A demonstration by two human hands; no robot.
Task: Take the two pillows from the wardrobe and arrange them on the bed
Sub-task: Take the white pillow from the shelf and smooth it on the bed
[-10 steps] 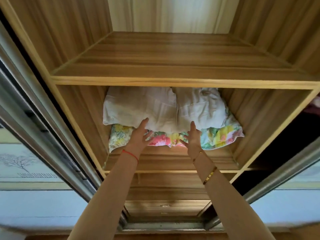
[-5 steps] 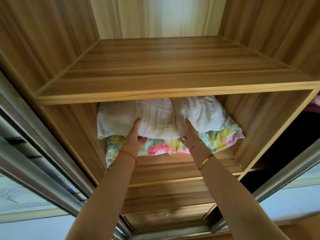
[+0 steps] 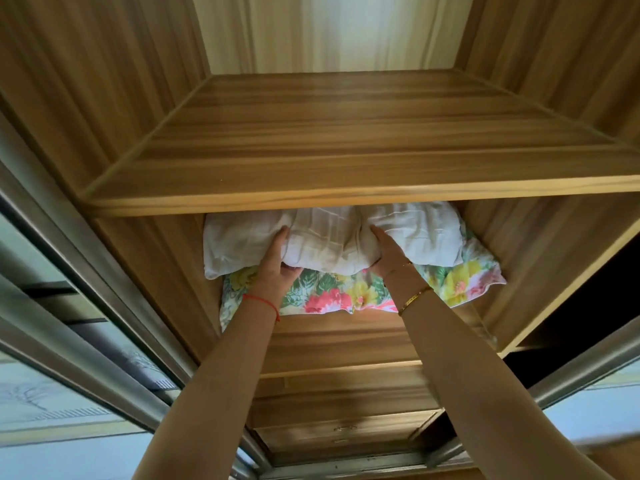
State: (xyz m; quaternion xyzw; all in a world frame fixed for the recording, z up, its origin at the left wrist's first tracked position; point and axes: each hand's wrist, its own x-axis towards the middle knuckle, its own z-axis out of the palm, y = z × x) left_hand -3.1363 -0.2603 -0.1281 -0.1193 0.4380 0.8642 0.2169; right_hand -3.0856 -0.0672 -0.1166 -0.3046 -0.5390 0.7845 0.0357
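A white pillow (image 3: 332,239) lies on top of a floral pillow (image 3: 460,282) on a wooden wardrobe shelf (image 3: 346,344). My left hand (image 3: 275,263) grips the white pillow's front edge left of centre, fingers over the top and thumb underneath. My right hand (image 3: 389,251) holds the same edge right of centre, fingers pressed into the fabric. The pillow bunches up between both hands. The back of both pillows is hidden under the shelf above.
An upper wooden shelf (image 3: 363,195) juts out just above the pillows. Wardrobe side walls close in left and right. Sliding door rails (image 3: 86,317) run along the left, another door frame (image 3: 581,368) at lower right. Drawers (image 3: 343,434) sit below.
Both hands have reached further in over the white pillow and closed on its front edge, bunching it. The view has moved closer to the shelf.
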